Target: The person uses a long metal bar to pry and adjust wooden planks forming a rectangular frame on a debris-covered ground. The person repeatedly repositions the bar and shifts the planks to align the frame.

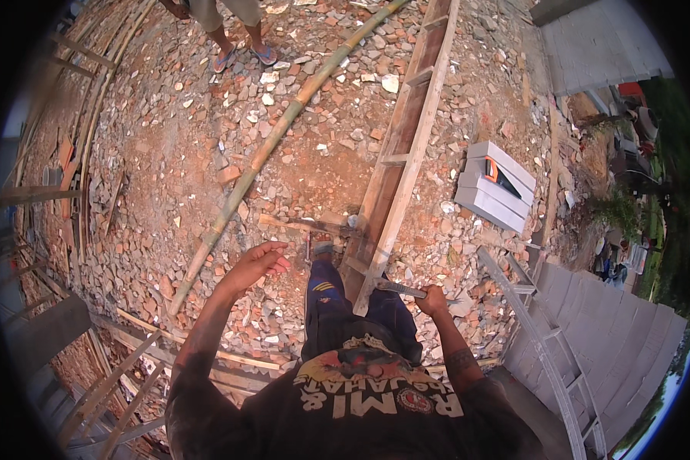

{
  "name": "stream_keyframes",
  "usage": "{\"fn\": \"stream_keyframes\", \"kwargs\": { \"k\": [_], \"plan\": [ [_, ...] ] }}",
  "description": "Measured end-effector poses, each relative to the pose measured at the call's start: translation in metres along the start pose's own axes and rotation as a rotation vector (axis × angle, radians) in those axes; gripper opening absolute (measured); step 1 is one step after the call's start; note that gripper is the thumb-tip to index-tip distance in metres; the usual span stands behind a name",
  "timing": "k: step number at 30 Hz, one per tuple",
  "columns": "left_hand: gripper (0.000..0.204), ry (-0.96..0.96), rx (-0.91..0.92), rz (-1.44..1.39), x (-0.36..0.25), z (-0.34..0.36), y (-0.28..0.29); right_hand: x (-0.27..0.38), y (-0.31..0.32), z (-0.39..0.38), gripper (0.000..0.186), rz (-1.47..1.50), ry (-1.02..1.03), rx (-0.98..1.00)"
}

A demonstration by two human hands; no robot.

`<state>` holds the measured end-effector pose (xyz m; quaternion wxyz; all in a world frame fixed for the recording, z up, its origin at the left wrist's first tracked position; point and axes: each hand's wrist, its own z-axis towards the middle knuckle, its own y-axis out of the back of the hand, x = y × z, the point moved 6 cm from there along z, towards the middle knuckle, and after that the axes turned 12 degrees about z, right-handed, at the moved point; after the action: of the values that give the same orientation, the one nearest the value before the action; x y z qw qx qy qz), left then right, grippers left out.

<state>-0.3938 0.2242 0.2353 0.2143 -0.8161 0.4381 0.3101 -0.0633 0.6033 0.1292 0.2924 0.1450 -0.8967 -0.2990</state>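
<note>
A long wooden formwork [397, 159] of two boards with short cross pieces runs from between my legs to the far side. My right hand [434, 300] is closed around the handle of a hammer [401, 288]. The hammer's head end lies beside the near end of the formwork; whether they touch I cannot tell. My left hand [261, 263] is held out over the rubble, fingers apart, with nothing in it. Past my left hand, a short piece of wood [303, 224] lies on the ground near my foot.
A bamboo pole [264, 149] lies diagonally on the rubble at left. Light grey blocks [487, 195] at right carry a handsaw [501, 176] with an orange handle. A ladder [548, 345] stands near more blocks [602, 326]. Another person's sandalled feet [245, 58] are at the far left.
</note>
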Motion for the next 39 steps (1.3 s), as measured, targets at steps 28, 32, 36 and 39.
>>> {"fn": "stream_keyframes", "kwargs": {
  "k": [28,32,36,39],
  "plan": [
    [0.038,0.103,-0.211,0.637,0.106,0.168,-0.058,-0.245,-0.034,-0.012,0.029,0.796,-0.498,-0.167],
    [0.038,0.134,-0.161,0.528,0.096,0.163,-0.079,-0.24,-0.035,-0.014,0.029,0.848,-0.555,-0.225],
    [0.038,0.163,-0.139,0.492,0.166,0.139,-0.068,-0.213,-0.043,-0.014,0.029,0.794,-0.565,-0.215],
    [0.04,0.188,-0.152,0.614,0.209,0.135,-0.055,-0.208,-0.05,-0.011,0.03,0.778,-0.512,-0.154]
  ]
}}
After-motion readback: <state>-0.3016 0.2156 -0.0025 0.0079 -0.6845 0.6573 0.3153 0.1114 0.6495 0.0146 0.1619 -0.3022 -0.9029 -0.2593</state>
